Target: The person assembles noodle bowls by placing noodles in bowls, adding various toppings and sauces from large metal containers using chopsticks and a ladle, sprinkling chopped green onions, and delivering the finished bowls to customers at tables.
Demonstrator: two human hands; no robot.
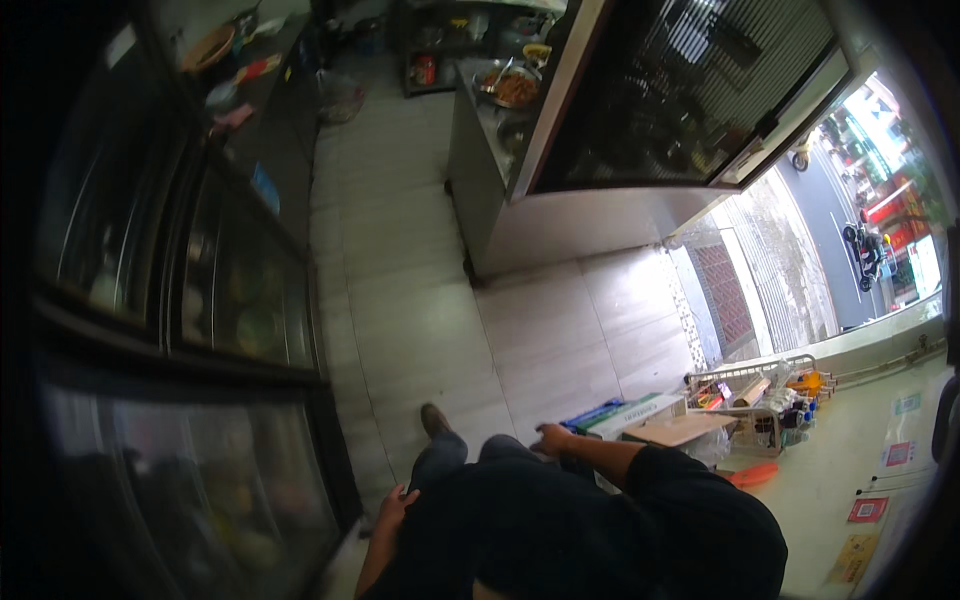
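Observation:
My left hand (395,504) hangs beside my hip at the lower middle, near the glass-fronted cabinet (322,450) on the left; its fingers are only partly visible. On the other side, my right hand (553,439) hangs by my thigh, close to a blue item (592,414) and a green-and-white cardboard box (637,417). Its fingers are slightly curled, and no held object shows in it. One shoe (435,420) is on the tiled floor (420,330) in front of me.
A steel counter (487,142) bears a metal bowl of food (516,86) with a utensil. A wire rack (761,431) with bottles stands at right, near the doorway to the street. A dark worktop (262,112) holds a basket (210,49). Farther back is a metal shelf (442,86).

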